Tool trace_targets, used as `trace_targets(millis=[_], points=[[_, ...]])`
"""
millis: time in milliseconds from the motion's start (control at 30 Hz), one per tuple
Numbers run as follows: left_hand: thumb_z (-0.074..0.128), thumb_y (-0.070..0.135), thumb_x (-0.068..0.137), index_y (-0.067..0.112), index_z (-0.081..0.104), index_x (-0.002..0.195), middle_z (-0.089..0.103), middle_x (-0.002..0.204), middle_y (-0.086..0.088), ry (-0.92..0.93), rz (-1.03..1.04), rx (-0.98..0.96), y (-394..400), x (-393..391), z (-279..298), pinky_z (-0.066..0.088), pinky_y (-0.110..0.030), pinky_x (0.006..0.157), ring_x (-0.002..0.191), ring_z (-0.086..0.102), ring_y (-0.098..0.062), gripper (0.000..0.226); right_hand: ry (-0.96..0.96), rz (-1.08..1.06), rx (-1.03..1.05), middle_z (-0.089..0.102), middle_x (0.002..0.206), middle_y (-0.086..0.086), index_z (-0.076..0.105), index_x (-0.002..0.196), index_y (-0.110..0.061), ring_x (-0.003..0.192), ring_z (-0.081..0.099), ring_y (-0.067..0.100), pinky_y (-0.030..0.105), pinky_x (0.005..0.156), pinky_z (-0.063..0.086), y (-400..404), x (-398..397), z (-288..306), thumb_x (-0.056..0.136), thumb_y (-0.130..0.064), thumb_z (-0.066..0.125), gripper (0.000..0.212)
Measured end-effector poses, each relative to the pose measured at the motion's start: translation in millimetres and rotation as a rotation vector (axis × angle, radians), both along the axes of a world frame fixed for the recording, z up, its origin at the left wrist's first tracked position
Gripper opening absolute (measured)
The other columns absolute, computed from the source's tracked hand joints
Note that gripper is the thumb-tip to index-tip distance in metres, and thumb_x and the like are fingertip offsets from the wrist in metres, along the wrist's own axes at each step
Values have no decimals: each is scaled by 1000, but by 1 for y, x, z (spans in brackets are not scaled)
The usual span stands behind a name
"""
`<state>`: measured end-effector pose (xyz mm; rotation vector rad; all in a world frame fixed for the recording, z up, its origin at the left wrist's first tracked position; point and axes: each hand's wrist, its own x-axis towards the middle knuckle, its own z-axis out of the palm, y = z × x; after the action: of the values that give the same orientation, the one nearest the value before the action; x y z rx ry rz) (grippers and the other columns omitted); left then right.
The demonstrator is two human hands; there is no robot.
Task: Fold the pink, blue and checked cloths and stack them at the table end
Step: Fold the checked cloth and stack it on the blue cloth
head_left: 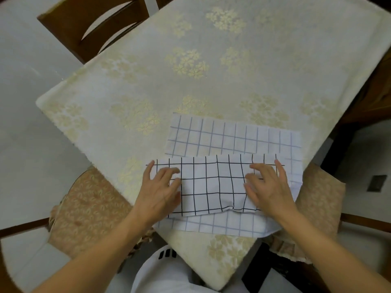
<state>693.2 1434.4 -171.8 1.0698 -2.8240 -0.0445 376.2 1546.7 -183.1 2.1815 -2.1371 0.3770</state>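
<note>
A white checked cloth (213, 185) with a dark grid lies near the table's front corner. Its near part is folded up over the middle, showing bold black lines, while the paler underside (232, 136) stretches beyond. My left hand (160, 189) lies flat on the left end of the folded flap, fingers spread. At the right end of that flap my right hand (267, 187) presses down the same way. Neither hand grips the fabric. No pink or blue cloth is in view.
The table (190, 66) wears a cream tablecloth with gold flower clusters. A wooden chair (88, 28) stands at the far left. Cushioned chairs sit at the near left (88, 208) and near right (321, 197). My white-clothed lap (160, 271) is below the table corner.
</note>
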Motion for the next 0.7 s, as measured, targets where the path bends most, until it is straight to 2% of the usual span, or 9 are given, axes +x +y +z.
trace_targets(millis=[133,267,367,533,700], points=[[73,32,72,14,67,92,65,116,-7,8,-114,17,44,6,-7,31,-65,108,105,62,-26,29,-48,118,-16,67,110,11,70,83,-13,102,64,26,63,110,32,42,20,-7,81,-29,69,17],[71,34,73,14,66,95,64,119,-8,-35,-163,10,66,-1,-19,32,-65,107,108,60,-27,31,16,147,15,67,110,10,69,84,-12,106,65,28,62,110,34,69,28,-21,81,-32,66,21],[71,32,76,14,67,95,63,122,-9,-34,-175,-13,71,-16,-28,34,-64,106,110,60,-28,27,76,134,-23,66,115,13,69,85,-11,109,63,29,62,109,35,71,33,-29,77,-26,73,18],[68,29,78,13,69,90,62,126,-12,-19,-166,-44,73,-35,-35,33,-64,107,111,60,-30,20,137,103,-143,66,118,14,68,78,-10,110,62,29,61,109,36,68,38,-35,79,-16,70,6],[65,25,82,11,72,83,61,127,-10,-36,-192,-62,75,-38,-39,31,-64,109,112,59,-29,16,182,117,-130,67,119,13,69,73,-9,112,62,29,61,110,35,69,39,-41,79,-14,71,8]])
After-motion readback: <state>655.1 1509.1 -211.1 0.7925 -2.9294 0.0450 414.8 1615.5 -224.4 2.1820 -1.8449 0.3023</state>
